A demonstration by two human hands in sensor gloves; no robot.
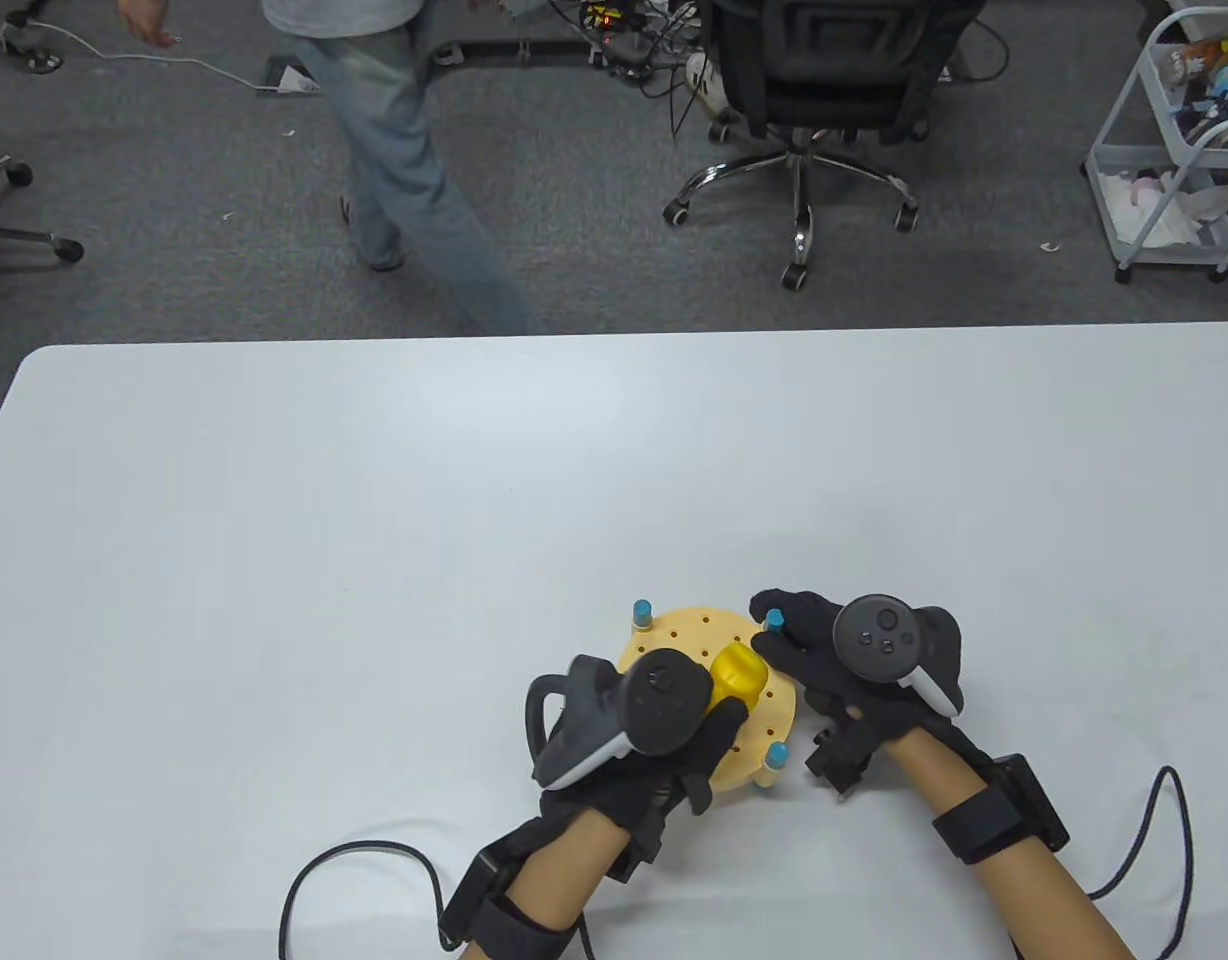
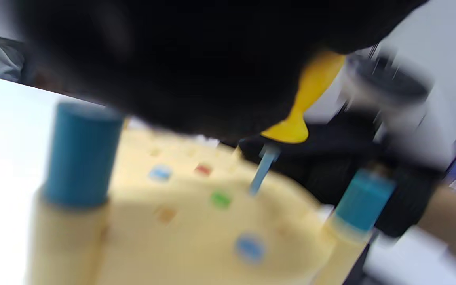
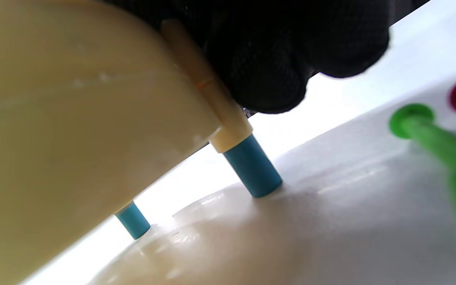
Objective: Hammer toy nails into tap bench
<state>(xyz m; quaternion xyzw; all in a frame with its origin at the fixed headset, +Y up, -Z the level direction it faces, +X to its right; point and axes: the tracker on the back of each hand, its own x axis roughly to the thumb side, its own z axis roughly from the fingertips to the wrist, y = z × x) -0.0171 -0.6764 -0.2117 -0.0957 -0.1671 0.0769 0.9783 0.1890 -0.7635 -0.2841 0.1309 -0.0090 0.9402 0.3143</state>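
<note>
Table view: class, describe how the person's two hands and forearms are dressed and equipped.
Both the left hand and the right hand wear black sensor gloves covering the fingers. A dark grey, round-faced tracker with a white band sits on the back of each. The forearms are bare, with black wrist straps carrying small boxes, and a black cable trails from each.

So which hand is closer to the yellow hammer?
Left. The left hand holds the yellow hammer over the tap bench. The right hand is beside it, resting on the bench's right edge by a blue leg post.
</note>
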